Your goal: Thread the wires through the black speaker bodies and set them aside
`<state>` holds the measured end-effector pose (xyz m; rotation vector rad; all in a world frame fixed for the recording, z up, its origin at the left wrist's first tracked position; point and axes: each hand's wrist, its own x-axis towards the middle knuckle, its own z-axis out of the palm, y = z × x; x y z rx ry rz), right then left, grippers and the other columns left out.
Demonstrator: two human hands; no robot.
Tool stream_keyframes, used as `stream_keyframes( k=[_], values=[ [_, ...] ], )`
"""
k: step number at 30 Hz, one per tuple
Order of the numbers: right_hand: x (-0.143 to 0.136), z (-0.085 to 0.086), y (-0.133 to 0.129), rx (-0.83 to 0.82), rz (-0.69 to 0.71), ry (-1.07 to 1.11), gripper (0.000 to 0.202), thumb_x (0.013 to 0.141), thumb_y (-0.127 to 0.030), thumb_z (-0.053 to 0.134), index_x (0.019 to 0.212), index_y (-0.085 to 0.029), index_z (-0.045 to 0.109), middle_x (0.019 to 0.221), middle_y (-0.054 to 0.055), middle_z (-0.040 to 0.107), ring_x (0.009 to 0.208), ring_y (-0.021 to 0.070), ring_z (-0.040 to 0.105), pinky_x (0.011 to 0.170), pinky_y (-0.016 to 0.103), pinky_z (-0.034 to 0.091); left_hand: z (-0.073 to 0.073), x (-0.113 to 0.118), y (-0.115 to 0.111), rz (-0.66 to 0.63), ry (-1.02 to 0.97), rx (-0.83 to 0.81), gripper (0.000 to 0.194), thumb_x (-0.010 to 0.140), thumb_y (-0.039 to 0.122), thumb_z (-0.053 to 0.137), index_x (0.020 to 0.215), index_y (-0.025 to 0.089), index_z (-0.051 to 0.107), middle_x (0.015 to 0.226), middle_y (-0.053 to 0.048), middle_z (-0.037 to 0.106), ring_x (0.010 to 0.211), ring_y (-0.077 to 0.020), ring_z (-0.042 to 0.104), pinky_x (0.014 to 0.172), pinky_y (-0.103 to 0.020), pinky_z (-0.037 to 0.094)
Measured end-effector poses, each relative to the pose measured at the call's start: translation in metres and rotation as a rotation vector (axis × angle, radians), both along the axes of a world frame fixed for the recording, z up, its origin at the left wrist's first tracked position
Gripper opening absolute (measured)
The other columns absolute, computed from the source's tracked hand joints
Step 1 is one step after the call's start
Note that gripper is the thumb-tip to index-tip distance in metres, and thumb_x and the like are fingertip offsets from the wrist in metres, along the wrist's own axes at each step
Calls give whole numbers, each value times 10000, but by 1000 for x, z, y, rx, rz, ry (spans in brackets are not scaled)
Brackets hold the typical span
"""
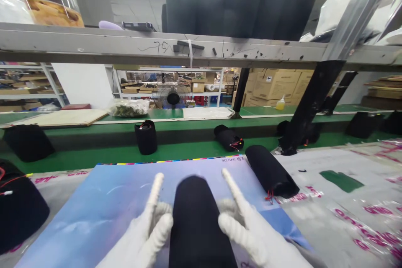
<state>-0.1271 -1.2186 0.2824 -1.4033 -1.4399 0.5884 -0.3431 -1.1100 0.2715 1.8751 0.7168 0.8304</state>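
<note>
A black fabric-like cylinder point(199, 222) lies lengthwise on a blue printed sheet point(106, 201), its near end cut off by the frame's bottom edge. Along its left side is my left hand point(152, 217) in a white glove, index finger stretched forward, thumb at the cylinder. My right hand point(240, 217), gloved the same way, mirrors this on the right side with its index finger pointing ahead. Both hands have their fingers apart and flank the cylinder without wrapping round it. Whether the thumbs press on it is hard to tell.
Another black roll point(271, 171) with red wires lies at the sheet's right edge. More black rolls point(146, 137) stand or lie on the green conveyor point(188, 147). A metal shelf point(119, 46) crosses above, and a black-wrapped post point(309, 109) stands at the right.
</note>
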Motion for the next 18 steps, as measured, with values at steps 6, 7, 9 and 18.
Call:
stream_keyframes(
  k=[6, 7, 9, 18],
  values=[
    [-21, -30, -2, 181, 20, -77, 981, 778, -258, 762, 1534, -379, 148, 1603, 33, 271, 1466, 311, 260, 1201, 504, 209, 5, 3, -4, 18, -126, 49, 892, 769, 593, 680, 1517, 342, 264, 1435, -64, 543, 1350, -342, 459, 1098, -474, 421],
    [-24, -38, -2, 217, 10, -136, 995, 764, -212, 757, 1535, -375, 149, 1615, 20, 235, 1473, 318, 234, 1204, 496, 204, 3, 4, -4, 34, -116, 57, 834, 790, 566, 673, 1504, 340, 305, 1455, -55, 523, 1391, -338, 397, 1134, -476, 372],
    [-26, -53, -2, 249, -18, -186, 1041, 742, -179, 752, 1547, -337, 110, 1629, 30, 183, 1477, 330, 216, 1197, 469, 247, -2, 7, -3, 47, -106, 64, 799, 803, 542, 672, 1493, 319, 338, 1487, -60, 485, 1426, -338, 328, 1168, -478, 311],
    [-14, -52, 3, 242, -31, 0, 799, 894, -353, 632, 1534, -306, 156, 1507, 147, 414, 1322, 281, 505, 1060, 453, 478, 21, -11, 15, -73, -71, 173, 434, 946, 390, 520, 1376, 418, 462, 1592, 35, 305, 1447, -237, 316, 1167, -391, 316]
  ],
)
